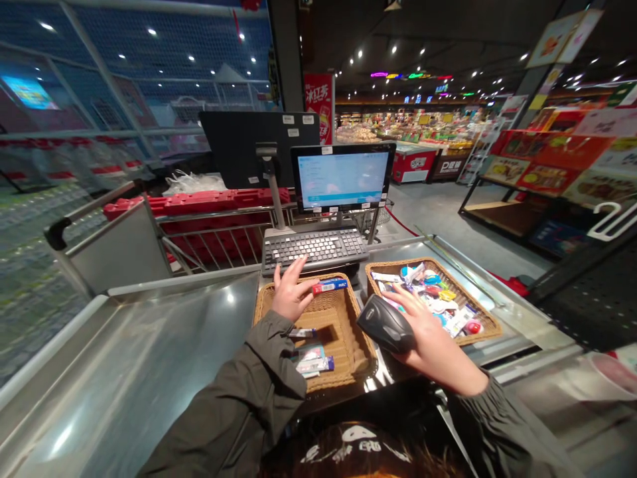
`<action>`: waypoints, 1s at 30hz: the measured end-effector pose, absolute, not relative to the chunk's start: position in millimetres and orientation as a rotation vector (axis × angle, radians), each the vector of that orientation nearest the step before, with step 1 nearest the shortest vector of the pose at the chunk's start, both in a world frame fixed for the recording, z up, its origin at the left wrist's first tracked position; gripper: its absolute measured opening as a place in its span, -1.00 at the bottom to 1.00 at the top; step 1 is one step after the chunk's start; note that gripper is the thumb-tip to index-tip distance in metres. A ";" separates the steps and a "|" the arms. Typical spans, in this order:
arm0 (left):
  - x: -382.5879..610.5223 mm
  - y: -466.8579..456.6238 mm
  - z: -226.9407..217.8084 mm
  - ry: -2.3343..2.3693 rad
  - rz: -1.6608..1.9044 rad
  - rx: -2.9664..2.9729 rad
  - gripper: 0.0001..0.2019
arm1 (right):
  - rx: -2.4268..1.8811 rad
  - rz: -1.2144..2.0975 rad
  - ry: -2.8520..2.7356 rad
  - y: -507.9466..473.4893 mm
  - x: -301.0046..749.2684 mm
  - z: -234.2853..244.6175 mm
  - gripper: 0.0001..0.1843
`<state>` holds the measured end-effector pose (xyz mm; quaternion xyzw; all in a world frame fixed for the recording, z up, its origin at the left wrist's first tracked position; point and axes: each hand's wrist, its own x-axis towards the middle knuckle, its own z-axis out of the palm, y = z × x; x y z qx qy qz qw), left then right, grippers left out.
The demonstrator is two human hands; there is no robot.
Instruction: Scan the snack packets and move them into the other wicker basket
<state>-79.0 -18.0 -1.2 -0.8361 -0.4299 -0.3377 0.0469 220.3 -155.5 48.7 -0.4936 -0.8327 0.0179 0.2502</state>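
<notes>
My left hand (292,292) is over the far edge of the left wicker basket (365,352), with fingers stretched toward the keyboard (318,247). Beside its thumb it holds a small red and blue box (329,286) above the basket. Whether a fingertip presses a key I cannot tell. A few small packages (316,364) lie inside that basket, partly covered by my sleeve. My right hand (423,332) is closed around a black barcode scanner (385,323), which points toward the left basket. Beyond it stands the right wicker basket (490,330), filled with several small packaged goods (438,292).
A lit screen (343,178) stands behind the keyboard, next to a second monitor (233,149) seen from its back. The metal counter (199,358) runs to the left. Red shopping baskets (219,232) and a railing stand behind. Stacked boxes (547,172) fill shelves at right.
</notes>
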 end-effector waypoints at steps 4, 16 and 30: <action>-82.6 -15.2 -13.6 -1.365 -0.935 -2.607 -0.81 | -1.355 0.068 -2.277 -156.2 219.3 48.6 -0.50; -85.2 -0.2 -78.0 -1.769 -0.270 -2.850 -0.78 | -1.363 0.107 -2.301 -154.6 217.2 40.1 -0.47; -102.4 9.7 -104.0 -1.991 0.405 -2.564 -0.72 | -1.386 0.083 -2.310 -154.9 220.8 40.0 -0.49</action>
